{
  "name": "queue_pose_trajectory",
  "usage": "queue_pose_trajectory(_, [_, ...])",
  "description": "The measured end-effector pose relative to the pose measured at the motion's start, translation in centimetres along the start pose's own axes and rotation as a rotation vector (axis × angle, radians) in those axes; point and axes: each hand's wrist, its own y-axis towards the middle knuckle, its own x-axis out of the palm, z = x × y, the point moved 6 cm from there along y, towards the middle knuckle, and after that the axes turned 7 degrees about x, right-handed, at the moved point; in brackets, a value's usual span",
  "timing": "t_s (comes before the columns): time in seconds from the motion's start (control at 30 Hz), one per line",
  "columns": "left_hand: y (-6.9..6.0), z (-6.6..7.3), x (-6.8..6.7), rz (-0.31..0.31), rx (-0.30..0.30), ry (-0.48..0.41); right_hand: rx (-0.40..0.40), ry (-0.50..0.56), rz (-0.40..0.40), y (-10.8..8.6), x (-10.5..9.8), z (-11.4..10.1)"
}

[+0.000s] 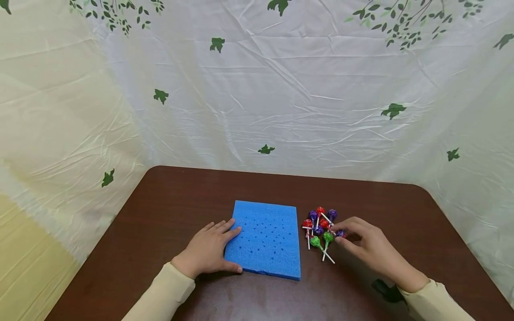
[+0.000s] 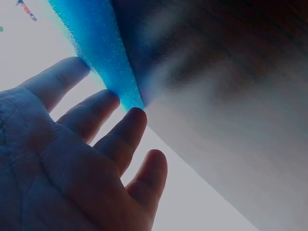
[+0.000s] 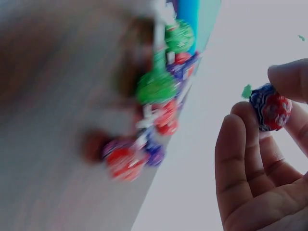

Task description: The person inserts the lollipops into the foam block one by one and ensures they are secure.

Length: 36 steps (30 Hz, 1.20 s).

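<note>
In the head view a blue foam board dotted with small holes lies on the table. My left hand rests along its left side, fingers spread and touching the edge; the left wrist view shows the fingertips against the foam. To the right of the board is a loose pile of wrapped lollipops in red, purple and green, with white sticks. At the pile's right side my right hand pinches a purple and red lollipop by its wrapped head, between thumb and fingers. Its stick is hidden in the right wrist view.
The brown table has rounded far corners. Behind and beside it hangs a pale cloth printed with green leaves. A dark object shows under the right wrist.
</note>
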Motion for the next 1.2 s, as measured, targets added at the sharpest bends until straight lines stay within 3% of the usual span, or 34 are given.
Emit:
queue_pose_trajectory(0.3, [0.3, -0.3, 0.1, 0.005, -0.010, -0.007, 0.070, 0.121, -0.031, 4.1, 2.1, -2.5])
queue_pose_trajectory(0.63, [0.4, -0.4, -0.3, 0.036, -0.010, -0.023, 0.116, 0.167, -0.044, 7.9, 4.7, -6.1])
queue_pose_trajectory(0.83, [0.5, -0.6, -0.1, 0.042, -0.021, -0.040, 0.100, 0.167, -0.060, 9.5, 6.6, -7.9])
queue_pose_trajectory(1.2, [0.7, -0.8, -0.2, 0.050, -0.035, -0.057, 0.120, 0.237, -0.012, 11.2, 8.9, -9.0])
